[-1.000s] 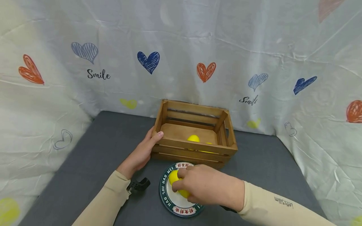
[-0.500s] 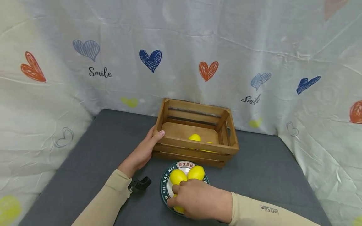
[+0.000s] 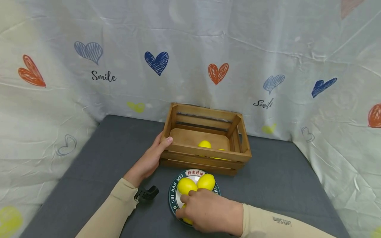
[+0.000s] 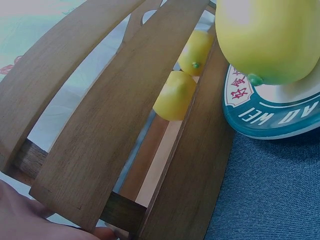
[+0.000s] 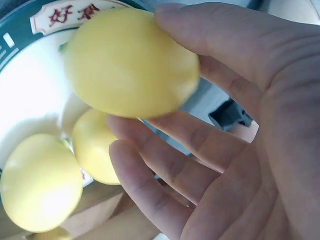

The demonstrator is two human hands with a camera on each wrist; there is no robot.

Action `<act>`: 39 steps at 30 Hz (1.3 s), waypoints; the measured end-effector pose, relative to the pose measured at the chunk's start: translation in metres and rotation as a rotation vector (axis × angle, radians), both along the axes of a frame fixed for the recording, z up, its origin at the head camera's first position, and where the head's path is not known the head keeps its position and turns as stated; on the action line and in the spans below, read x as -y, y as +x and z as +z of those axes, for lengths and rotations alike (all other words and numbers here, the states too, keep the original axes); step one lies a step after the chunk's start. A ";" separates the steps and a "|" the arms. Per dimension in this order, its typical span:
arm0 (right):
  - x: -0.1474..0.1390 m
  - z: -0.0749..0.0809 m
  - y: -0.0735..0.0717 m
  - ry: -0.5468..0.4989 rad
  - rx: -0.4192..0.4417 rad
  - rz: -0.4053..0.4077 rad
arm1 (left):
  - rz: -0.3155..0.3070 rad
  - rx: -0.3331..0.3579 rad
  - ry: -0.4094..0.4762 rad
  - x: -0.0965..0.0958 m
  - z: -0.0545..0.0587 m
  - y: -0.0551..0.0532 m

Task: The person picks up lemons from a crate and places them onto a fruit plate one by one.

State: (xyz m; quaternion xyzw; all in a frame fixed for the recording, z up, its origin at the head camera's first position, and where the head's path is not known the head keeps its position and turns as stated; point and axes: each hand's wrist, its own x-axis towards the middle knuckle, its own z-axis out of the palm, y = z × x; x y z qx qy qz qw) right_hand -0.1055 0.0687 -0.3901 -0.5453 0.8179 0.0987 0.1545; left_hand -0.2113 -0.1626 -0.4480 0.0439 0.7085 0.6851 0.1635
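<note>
My left hand (image 3: 150, 161) grips the front left corner of a slatted wooden crate (image 3: 184, 157), thumb over the edge. Inside the crate are two lemons, one (image 4: 175, 96) nearer and another (image 4: 196, 52) farther in the left wrist view. In front of the crate sits a round plate (image 3: 172, 197) with a green lettered rim. My right hand (image 3: 212, 210) holds a lemon (image 5: 131, 62) between thumb and fingers over the plate's near side; in the head view that hand covers most of it. Two more lemons, left (image 3: 187, 185) and right (image 3: 206, 181), lie towards the plate's back.
Beneath everything is a dark grey tabletop (image 3: 282, 185). A white curtain (image 3: 190, 39) printed with hearts hangs behind and at both sides, close to the crate's back. A black strap (image 3: 148, 193) is at the left wrist, left of the plate.
My right hand has moved towards the plate's near side, bringing the back right lemon into view. It has hardly moved over the last half second. The left hand keeps its grip on the crate.
</note>
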 end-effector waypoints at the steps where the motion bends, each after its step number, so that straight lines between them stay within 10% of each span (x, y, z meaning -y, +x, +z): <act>1: 0.000 0.002 0.000 -0.003 -0.005 -0.003 | -0.001 -0.002 0.003 0.000 0.000 0.000; 10: -0.010 0.038 -0.012 -0.069 0.013 -0.061 | -0.003 0.018 0.006 0.001 0.001 0.000; 23: -0.033 0.115 -0.083 -0.310 0.056 -0.291 | 0.002 0.004 0.016 -0.001 -0.001 -0.002; 39: -0.043 0.113 -0.176 -0.215 0.163 -0.529 | 0.012 0.008 0.006 0.000 0.003 0.003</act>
